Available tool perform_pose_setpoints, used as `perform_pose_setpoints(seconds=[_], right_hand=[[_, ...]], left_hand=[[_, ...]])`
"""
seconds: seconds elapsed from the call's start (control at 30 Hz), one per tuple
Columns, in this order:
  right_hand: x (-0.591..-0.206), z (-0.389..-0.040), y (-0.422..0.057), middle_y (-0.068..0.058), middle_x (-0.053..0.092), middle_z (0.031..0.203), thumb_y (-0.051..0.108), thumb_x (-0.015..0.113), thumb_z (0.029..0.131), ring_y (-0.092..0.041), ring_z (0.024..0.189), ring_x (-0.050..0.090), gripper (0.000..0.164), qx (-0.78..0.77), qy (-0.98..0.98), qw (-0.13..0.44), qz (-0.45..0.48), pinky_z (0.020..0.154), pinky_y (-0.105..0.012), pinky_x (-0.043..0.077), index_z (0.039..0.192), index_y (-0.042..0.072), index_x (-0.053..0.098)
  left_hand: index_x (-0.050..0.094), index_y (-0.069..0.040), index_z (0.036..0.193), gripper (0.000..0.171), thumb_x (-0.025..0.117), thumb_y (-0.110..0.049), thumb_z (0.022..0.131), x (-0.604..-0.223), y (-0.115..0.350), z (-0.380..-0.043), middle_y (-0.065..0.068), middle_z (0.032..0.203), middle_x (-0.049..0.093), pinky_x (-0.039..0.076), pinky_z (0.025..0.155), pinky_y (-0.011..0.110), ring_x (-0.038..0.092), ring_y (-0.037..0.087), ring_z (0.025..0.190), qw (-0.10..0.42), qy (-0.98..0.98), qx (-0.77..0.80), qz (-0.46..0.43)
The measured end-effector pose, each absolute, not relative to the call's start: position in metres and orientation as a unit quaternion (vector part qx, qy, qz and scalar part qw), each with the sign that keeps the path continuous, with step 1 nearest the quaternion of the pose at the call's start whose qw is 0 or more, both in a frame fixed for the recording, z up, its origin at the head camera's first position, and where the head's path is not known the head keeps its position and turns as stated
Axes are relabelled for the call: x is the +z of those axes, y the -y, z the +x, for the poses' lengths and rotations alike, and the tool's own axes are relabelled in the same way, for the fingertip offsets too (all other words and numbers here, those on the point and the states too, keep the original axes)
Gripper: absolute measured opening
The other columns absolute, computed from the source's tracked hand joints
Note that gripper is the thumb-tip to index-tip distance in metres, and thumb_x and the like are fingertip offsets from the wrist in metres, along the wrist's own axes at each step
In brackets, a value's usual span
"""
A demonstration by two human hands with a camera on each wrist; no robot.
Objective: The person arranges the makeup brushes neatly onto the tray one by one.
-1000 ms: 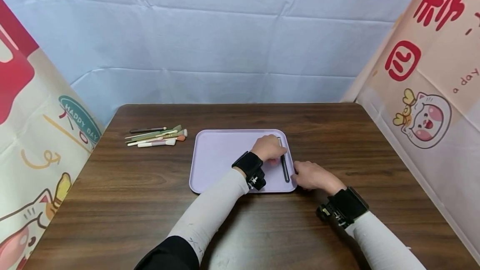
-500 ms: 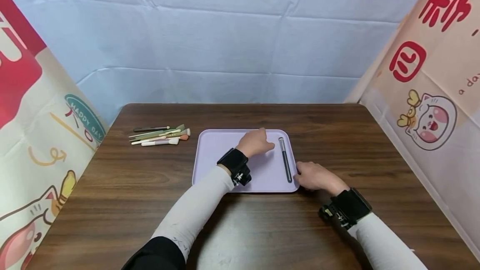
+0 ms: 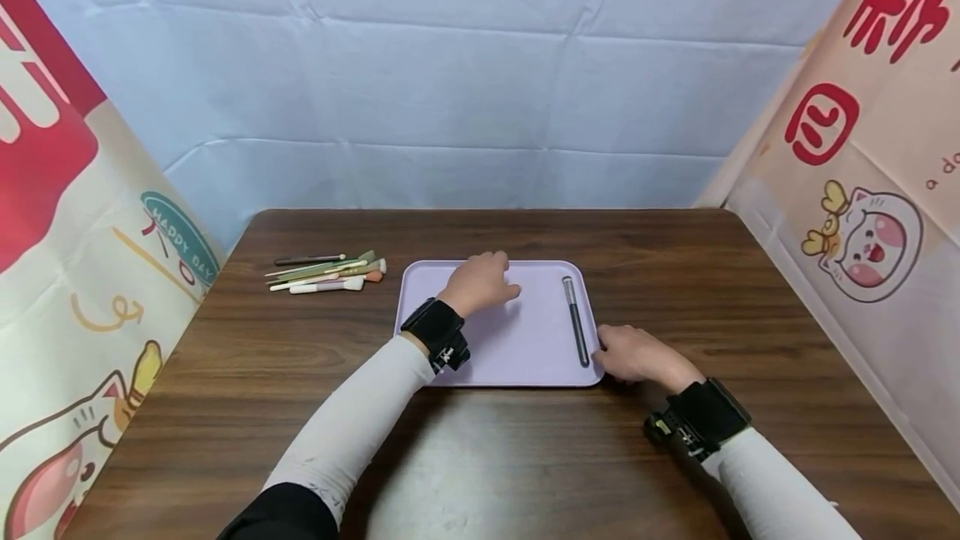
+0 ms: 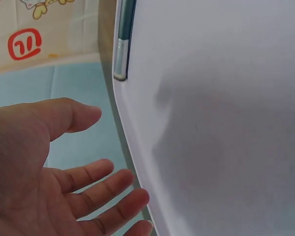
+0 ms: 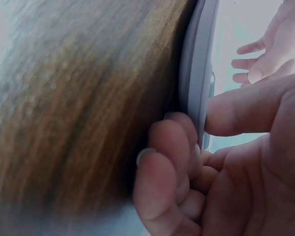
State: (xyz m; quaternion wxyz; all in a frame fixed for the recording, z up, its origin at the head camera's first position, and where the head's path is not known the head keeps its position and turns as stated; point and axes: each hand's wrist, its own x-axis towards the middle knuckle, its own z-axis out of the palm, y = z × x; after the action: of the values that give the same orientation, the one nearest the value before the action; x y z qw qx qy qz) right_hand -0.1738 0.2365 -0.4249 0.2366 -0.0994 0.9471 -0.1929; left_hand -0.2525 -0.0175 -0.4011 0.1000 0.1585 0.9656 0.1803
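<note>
The left hand (image 3: 478, 283) hung above the left-centre part of the tray (image 3: 517, 357), its thumb and fingers spread apart and holding nothing. The right hand (image 3: 633, 354) pinched the tray's right edge toward the near corner, the thumb against the rim and the fingers curled in below it. The brush (image 3: 577, 325) lay inside the tray, just within the right rim. Its long axis ran from near to far, roughly parallel to that rim, with the pale-tipped end with the silver collar at the far side and the dark handle end at the near side. Relative to the hands, the brush lay to the right of the left hand, well apart from it, and to the left of the right hand; the right hand was the nearer, with the handle end just beside it across the rim. The bundle (image 3: 326, 275) of brushes lay on the table (image 3: 525, 440) to the left of the tray, its long axis running left to right, heads toward the tray; the left hand was the nearer to it. A pale blue curtain (image 3: 450, 90) hung beyond the far table edge.
</note>
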Motion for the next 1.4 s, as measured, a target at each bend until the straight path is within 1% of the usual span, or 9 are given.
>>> perform_pose_setpoints(seconds=[0.13,0.37,0.53,0.7,0.87,1.07,1.1,1.2,1.4], right_hand=[[-0.425,-0.174,-0.237,-0.007,0.056,0.077,0.013,0.054,0.099,-0.019,0.063,0.055,0.011,-0.192,-0.947,0.236,-0.103,0.055,-0.032,0.044,0.099,0.003,0.059],[-0.425,-0.174,-0.237,-0.007,0.056,0.076,0.012,0.054,0.098,-0.019,0.062,0.055,0.011,-0.192,-0.947,0.235,-0.104,0.055,-0.032,0.044,0.098,0.003,0.058],[-0.424,-0.174,-0.238,-0.007,0.056,0.076,0.013,0.054,0.098,-0.019,0.061,0.055,0.010,-0.192,-0.948,0.233,-0.106,0.054,-0.032,0.044,0.097,0.003,0.058],[-0.424,-0.174,-0.237,-0.007,0.056,0.076,0.012,0.054,0.097,-0.019,0.061,0.055,0.010,-0.194,-0.947,0.232,-0.107,0.054,-0.032,0.044,0.098,0.003,0.059],[-0.425,-0.174,-0.237,-0.007,0.056,0.075,0.012,0.054,0.097,-0.019,0.061,0.056,0.009,-0.190,-0.948,0.234,-0.102,0.055,-0.032,0.044,0.096,0.004,0.059],[-0.425,-0.173,-0.237,-0.007,0.056,0.076,0.012,0.054,0.098,-0.019,0.062,0.056,0.010,-0.190,-0.948,0.235,-0.102,0.055,-0.032,0.044,0.098,0.003,0.059],[-0.425,-0.173,-0.237,-0.007,0.056,0.076,0.012,0.054,0.098,-0.019,0.062,0.056,0.010,-0.191,-0.948,0.235,-0.102,0.055,-0.032,0.044,0.098,0.003,0.059],[-0.425,-0.173,-0.236,-0.007,0.056,0.076,0.012,0.055,0.098,-0.019,0.062,0.055,0.010,-0.195,-0.947,0.234,-0.101,0.055,-0.032,0.044,0.099,0.003,0.059],[-0.425,-0.173,-0.235,-0.007,0.056,0.076,0.011,0.054,0.098,-0.019,0.062,0.055,0.011,-0.196,-0.948,0.230,-0.102,0.055,-0.033,0.044,0.100,0.002,0.059]], left_hand=[[0.056,-0.006,0.137,0.052,0.064,-0.038,0.097,-0.401,0.027,-0.250,0.010,0.131,0.061,0.049,0.098,0.042,0.058,0.029,0.119,0.088,-0.970,0.163,0.158],[0.054,-0.006,0.140,0.056,0.065,-0.040,0.096,-0.400,0.050,-0.248,0.012,0.135,0.060,0.046,0.102,0.045,0.054,0.031,0.123,0.069,-0.976,0.144,0.150],[0.054,-0.005,0.141,0.057,0.065,-0.040,0.097,-0.399,0.070,-0.247,0.014,0.137,0.059,0.045,0.103,0.047,0.053,0.033,0.124,0.067,-0.977,0.146,0.143],[0.053,-0.005,0.142,0.057,0.064,-0.039,0.097,-0.403,0.091,-0.248,0.016,0.138,0.057,0.041,0.105,0.054,0.051,0.036,0.126,0.063,-0.978,0.147,0.131],[0.052,-0.005,0.143,0.058,0.065,-0.038,0.097,-0.403,0.110,-0.246,0.018,0.141,0.055,0.039,0.107,0.057,0.048,0.038,0.131,0.071,-0.978,0.162,0.113],[0.053,-0.004,0.142,0.059,0.065,-0.038,0.096,-0.405,0.130,-0.246,0.019,0.141,0.055,0.041,0.105,0.056,0.049,0.040,0.130,0.062,-0.980,0.157,0.101],[0.053,-0.003,0.142,0.059,0.065,-0.038,0.096,-0.406,0.133,-0.246,0.020,0.141,0.055,0.041,0.106,0.054,0.049,0.040,0.130,0.059,-0.981,0.155,0.103],[0.053,-0.002,0.142,0.058,0.065,-0.037,0.097,-0.407,0.141,-0.245,0.021,0.140,0.055,0.040,0.108,0.053,0.049,0.041,0.130,0.051,-0.982,0.150,0.103],[0.055,-0.002,0.139,0.054,0.065,-0.034,0.097,-0.407,0.157,-0.239,0.022,0.138,0.056,0.039,0.108,0.055,0.048,0.042,0.132,0.044,-0.983,0.152,0.090]])
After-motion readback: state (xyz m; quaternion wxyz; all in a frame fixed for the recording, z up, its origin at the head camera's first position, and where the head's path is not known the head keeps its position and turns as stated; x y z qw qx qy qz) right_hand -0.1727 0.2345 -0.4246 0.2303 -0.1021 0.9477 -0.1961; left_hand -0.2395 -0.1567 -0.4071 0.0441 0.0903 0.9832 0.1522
